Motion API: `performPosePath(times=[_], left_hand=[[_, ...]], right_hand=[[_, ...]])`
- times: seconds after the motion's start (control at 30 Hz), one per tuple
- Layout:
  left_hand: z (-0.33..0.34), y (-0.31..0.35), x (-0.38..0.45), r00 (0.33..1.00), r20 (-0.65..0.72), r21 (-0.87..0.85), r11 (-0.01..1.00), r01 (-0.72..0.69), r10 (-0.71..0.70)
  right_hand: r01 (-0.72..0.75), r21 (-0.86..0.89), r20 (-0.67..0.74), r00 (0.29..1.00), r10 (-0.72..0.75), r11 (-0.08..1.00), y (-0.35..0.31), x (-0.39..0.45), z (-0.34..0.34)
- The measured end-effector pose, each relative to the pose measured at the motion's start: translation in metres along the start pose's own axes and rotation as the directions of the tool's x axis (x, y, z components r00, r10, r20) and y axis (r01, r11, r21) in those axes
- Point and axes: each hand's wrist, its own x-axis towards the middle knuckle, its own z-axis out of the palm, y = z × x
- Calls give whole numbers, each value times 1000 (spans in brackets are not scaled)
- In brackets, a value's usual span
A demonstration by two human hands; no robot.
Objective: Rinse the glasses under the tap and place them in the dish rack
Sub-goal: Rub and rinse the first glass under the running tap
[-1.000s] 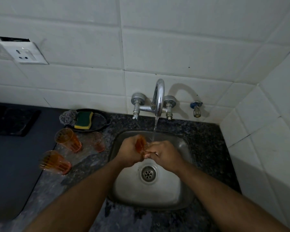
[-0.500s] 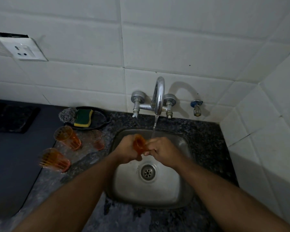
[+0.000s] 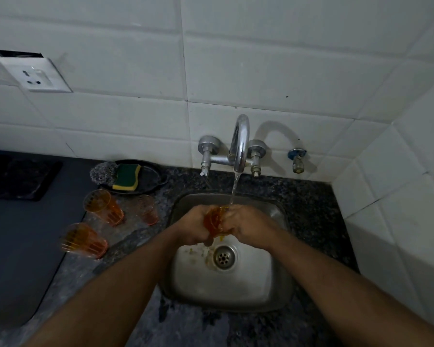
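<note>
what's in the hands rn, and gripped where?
One orange glass, held under the tap stream. Left hand and right hand grip its opposite sides; exact finger placement is hidden.

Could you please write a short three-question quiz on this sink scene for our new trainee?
1. True or false: water is running from the tap onto the glass held over the sink.
2. How many orange glasses stand on the counter left of the sink?
A. one
B. three
C. five
3. Fill in: the green and yellow sponge lies on a dark ____ beside a steel scourer.

Key
1. True; the left hand and the right hand both grip the glass under the stream.
2. B: the back glass, the pale glass and the front glass.
3. tray
</note>
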Motion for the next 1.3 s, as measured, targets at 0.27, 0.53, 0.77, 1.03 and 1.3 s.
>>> performPosePath(times=[0.27,0.53,0.77,1.03,1.3], left_hand=[[10,-4,3,993,-99,-260,965,35,-62],[18,-3,5,995,-76,-297,954,34,-59],[27,11,9,998,57,-160,987,25,-16],[22,-1,-4,940,116,-343,875,342,-322],[22,8,-6,805,243,-349,726,593,-541]], right_hand=[[-219,329,-126,954,272,919,-8,-4,3],[-297,-51,24,954,298,954,-12,-3,-6],[-314,-204,289,886,364,927,-16,0,-12],[-480,730,4,714,700,486,1,-26,23],[-478,874,367,540,757,-84,-22,-11,55]])
